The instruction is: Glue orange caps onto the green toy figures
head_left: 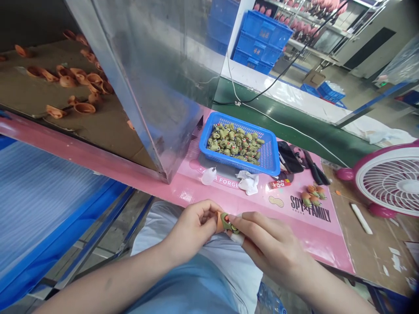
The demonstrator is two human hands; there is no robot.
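My left hand [193, 226] and my right hand [268, 248] meet over my lap at the front edge of the pink mat [294, 231]. Between their fingertips they pinch a small toy piece [226, 221], orange on the left side and olive green on the right. The left fingers are curled around the orange end. The right thumb and forefinger press on the green end, and one fingertip wears a white wrap. Beyond them stands a blue basket [270, 152] filled with several olive-green pieces [234, 144].
Three finished orange-and-green pieces [312, 195] lie right of the basket, near a white cloth [248, 182], a small clear bottle [208, 175] and black tools [290, 158]. A pink fan [389, 179] stands at right. A metal box [157, 83] and tray of orange shells [75, 83] are at left.
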